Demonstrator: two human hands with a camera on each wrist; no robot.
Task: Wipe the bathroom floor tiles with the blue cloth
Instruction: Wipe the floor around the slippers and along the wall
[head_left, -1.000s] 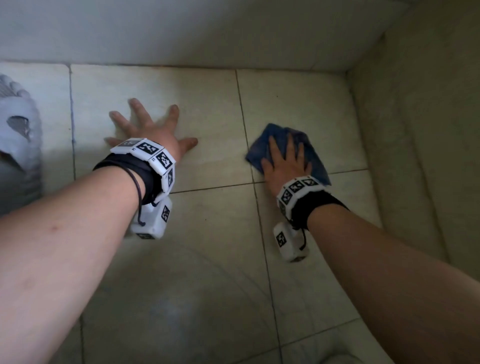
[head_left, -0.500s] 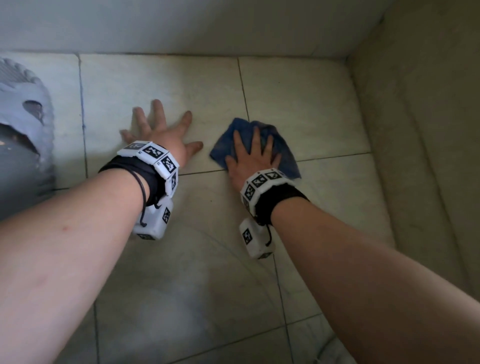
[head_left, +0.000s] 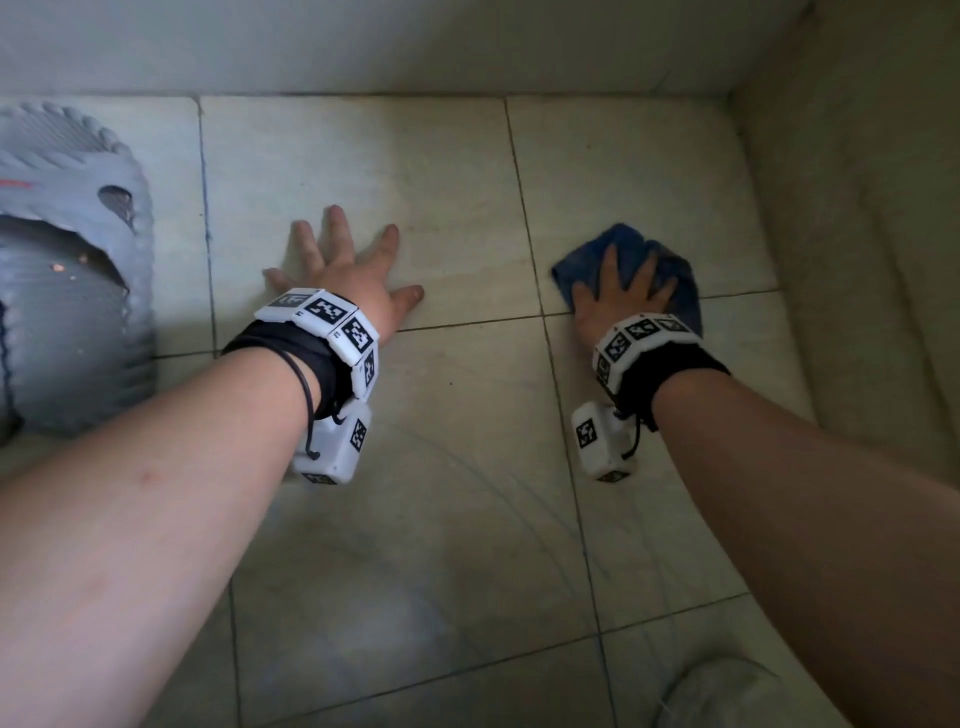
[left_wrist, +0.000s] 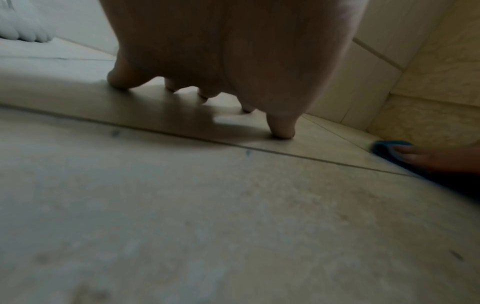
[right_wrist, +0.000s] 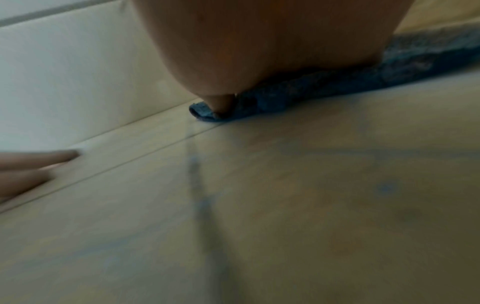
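Pressure should stay even as the flat-fingered right hand (head_left: 626, 296) sweeps the crumpled blue cloth (head_left: 631, 244) over beige floor tiles (head_left: 467, 467), splayed, empty left hand (head_left: 348, 275) bracing.

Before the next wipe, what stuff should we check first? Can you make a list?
1. Right hand flat on the cloth: ok, fingers spread over it.
2. Cloth lying on the floor: ok, the right wrist view shows it pressed down.
3. Left hand propped on the floor, away from the cloth: ok, a bare stretch of tile lies between them.
4. Room to wipe right: not ok, the wall is close beside the cloth.
5. Slipper out of the way: ok, it sits far left.
6. Cloth still clean enough: cannot tell, its underside is hidden.
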